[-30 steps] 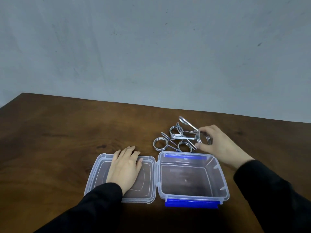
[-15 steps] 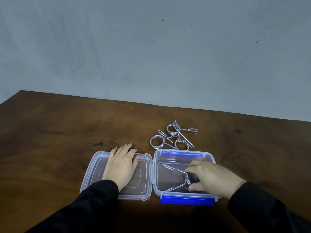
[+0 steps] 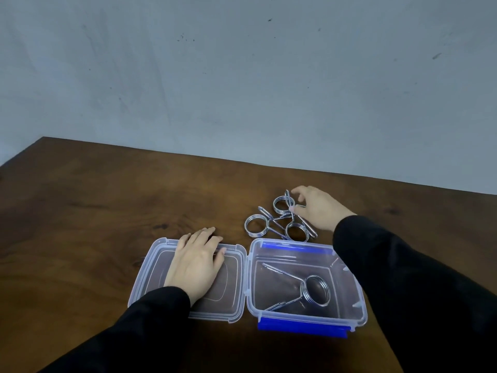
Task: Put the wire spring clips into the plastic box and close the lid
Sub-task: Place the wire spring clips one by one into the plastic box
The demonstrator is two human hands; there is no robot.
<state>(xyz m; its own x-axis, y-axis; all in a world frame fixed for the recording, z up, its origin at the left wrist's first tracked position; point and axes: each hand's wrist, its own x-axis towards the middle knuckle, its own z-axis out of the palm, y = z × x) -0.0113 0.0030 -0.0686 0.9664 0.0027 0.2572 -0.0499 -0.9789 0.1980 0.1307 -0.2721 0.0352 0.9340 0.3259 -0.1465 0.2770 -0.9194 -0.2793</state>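
One wire spring clip [image 3: 306,289] lies flat on the bottom of the clear plastic box [image 3: 357,305], its coiled ring toward the box's right side and its two straight legs spreading toward the left wall. The box stands open near the front edge of the table [image 3: 80,211], a little right of the middle, with a blue latch [image 3: 301,327] along its near wall and a second blue strip [image 3: 293,247] along its far wall. Its lid [image 3: 150,275] is hinged to the left side and lies flat on the table, inner face up.

Three more spring clips [image 3: 279,222] lie in a loose tangle on the table just beyond the far wall of the box, their legs crossing one another: one ring at the left [image 3: 255,225], one at the back [image 3: 282,204], and one nearest the box [image 3: 297,232].

The right hand [image 3: 320,208] reaches over the far right corner of the box to this pile. Thumb and forefinger are curled toward each other at the legs of the back clip; the thumb tip touches the wire, but the grip is not closed around it and the clip lies on the table. The left hand [image 3: 196,262] rests palm down on the open lid, fingers spread flat and extending past the lid's far edge, grasping nothing. Both arms wear dark sleeves [image 3: 403,278].

Behind the table's far edge rises a plain grey wall [image 3: 242,76] with a few small dark marks.
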